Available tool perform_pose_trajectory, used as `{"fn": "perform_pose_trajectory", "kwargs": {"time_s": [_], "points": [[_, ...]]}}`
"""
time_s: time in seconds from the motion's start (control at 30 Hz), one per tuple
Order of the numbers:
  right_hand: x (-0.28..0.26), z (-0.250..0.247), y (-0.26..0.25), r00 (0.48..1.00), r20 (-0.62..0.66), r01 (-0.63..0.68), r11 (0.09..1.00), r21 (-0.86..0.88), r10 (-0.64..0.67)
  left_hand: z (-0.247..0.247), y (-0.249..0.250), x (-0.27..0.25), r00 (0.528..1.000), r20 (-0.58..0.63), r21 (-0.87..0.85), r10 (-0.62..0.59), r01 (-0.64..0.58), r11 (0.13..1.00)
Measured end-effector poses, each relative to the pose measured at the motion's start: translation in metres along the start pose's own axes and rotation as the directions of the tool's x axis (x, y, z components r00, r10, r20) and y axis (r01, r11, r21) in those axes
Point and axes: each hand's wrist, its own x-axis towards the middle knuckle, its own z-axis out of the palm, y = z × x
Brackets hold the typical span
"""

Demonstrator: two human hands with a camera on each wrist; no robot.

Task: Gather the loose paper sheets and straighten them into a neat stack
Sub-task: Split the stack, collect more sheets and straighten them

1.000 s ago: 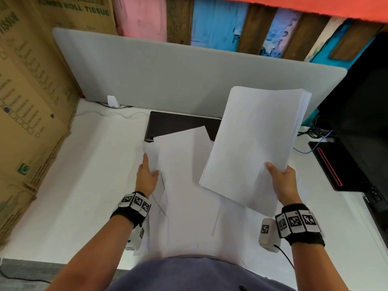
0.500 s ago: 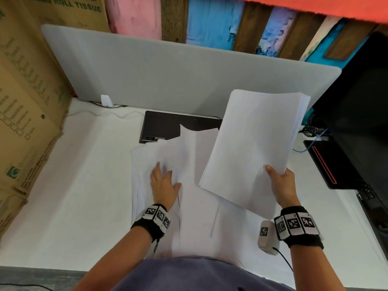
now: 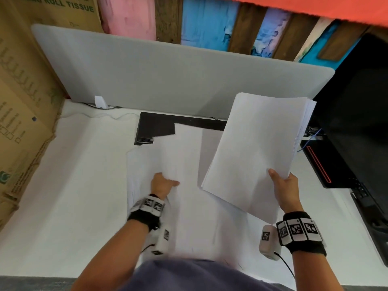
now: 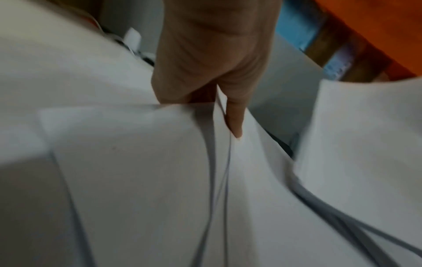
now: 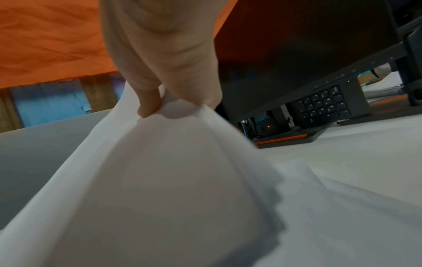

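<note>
My right hand [image 3: 281, 185] grips a thick stack of white paper [image 3: 258, 154] by its near right corner and holds it tilted above the desk. In the right wrist view the thumb [image 5: 148, 103] presses on top of the stack [image 5: 160, 180] and the fingers are hidden beneath it. Several loose white sheets [image 3: 199, 223] lie fanned on the white desk in front of me. My left hand [image 3: 163, 182] pinches one or two of these sheets [image 3: 184, 152] at the left edge and lifts them. The left wrist view shows the thumb [image 4: 235, 124] lying over a raised sheet [image 4: 137, 162].
A grey divider panel [image 3: 168, 76] closes the back of the desk. A flat black device [image 3: 159, 127] lies under the far sheets. A black monitor [image 3: 357, 122], its base [image 3: 319, 164] and a keyboard [image 3: 373, 217] stand at the right. Cardboard boxes [image 3: 21, 101] wall the left.
My left hand slid from the sheets' left edge toward the middle and nearer to me, then took hold of a sheet and raised it. The right hand's stack has hardly moved.
</note>
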Motion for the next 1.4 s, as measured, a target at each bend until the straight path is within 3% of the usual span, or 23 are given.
{"fn": "perform_pose_trajectory", "kwargs": {"time_s": [0.07, 0.17, 0.23, 0.3, 0.4, 0.47, 0.57, 0.63, 0.7, 0.77, 0.83, 0.93, 1.17, 1.3, 1.4], "points": [[0.003, -0.008, 0.003, 1.0, -0.02, -0.005, 1.0, 0.005, 0.005, -0.041, 0.004, 0.013, 0.998, -0.06, -0.108, 0.024, -0.03, 0.994], [0.005, -0.012, 0.007, 0.999, -0.038, -0.019, 1.0, 0.017, 0.019, -0.079, 0.005, 0.012, 1.0, 0.018, -0.127, 0.002, 0.0, 0.992], [0.004, -0.007, 0.008, 0.999, -0.039, -0.034, 0.999, 0.03, 0.035, -0.073, 0.001, 0.01, 0.995, 0.096, 0.056, -0.032, 0.027, 0.998], [0.003, 0.001, 0.006, 0.999, -0.025, -0.039, 0.999, 0.03, 0.04, -0.055, -0.007, 0.012, 0.997, 0.06, 0.153, -0.038, 0.029, 0.988], [0.003, 0.006, 0.003, 1.0, -0.005, -0.02, 1.0, 0.011, 0.02, -0.042, -0.009, 0.014, 0.995, -0.097, 0.046, 0.032, -0.028, 0.999], [0.003, 0.004, 0.0, 1.0, -0.002, -0.003, 1.0, -0.005, 0.003, -0.037, -0.01, 0.015, 0.997, -0.041, 0.038, 0.062, -0.06, 0.997], [0.004, 0.006, 0.001, 1.0, 0.009, 0.012, 0.999, -0.04, -0.011, -0.037, -0.011, 0.006, 0.991, 0.041, 0.218, 0.124, -0.13, 0.967], [0.005, 0.007, 0.001, 1.0, 0.006, 0.016, 0.996, -0.082, -0.015, -0.048, -0.001, 0.002, 0.965, -0.063, 0.289, 0.255, -0.227, 0.93], [0.007, 0.006, 0.002, 1.0, -0.008, 0.021, 0.99, -0.142, -0.022, -0.068, 0.021, -0.007, 0.899, -0.217, 0.281, 0.381, -0.316, 0.906], [0.008, 0.004, 0.002, 0.999, -0.029, 0.032, 0.974, -0.223, -0.04, -0.093, 0.046, -0.012, 0.833, -0.346, 0.219, 0.432, -0.376, 0.9], [0.008, 0.004, -0.001, 0.998, -0.04, 0.042, 0.961, -0.274, -0.055, -0.112, 0.066, -0.016, 0.812, -0.398, 0.126, 0.427, -0.413, 0.902], [0.004, 0.01, -0.01, 0.997, -0.021, 0.061, 0.961, -0.27, -0.069, -0.12, 0.089, -0.026, 0.849, -0.343, -0.11, 0.403, -0.462, 0.88], [-0.02, 0.034, -0.044, 0.969, 0.206, 0.143, 0.989, -0.019, -0.137, -0.053, 0.098, -0.046, 0.921, -0.079, -0.319, 0.381, -0.385, 0.866], [-0.029, 0.044, -0.065, 0.955, 0.274, 0.053, 0.973, 0.225, -0.115, -0.028, 0.102, -0.051, 0.905, 0.145, -0.411, 0.401, -0.313, 0.856], [-0.032, 0.045, -0.075, 0.937, 0.324, -0.018, 0.911, 0.411, -0.128, -0.019, 0.107, -0.052, 0.873, 0.128, -0.351, 0.471, -0.405, 0.845]]}}
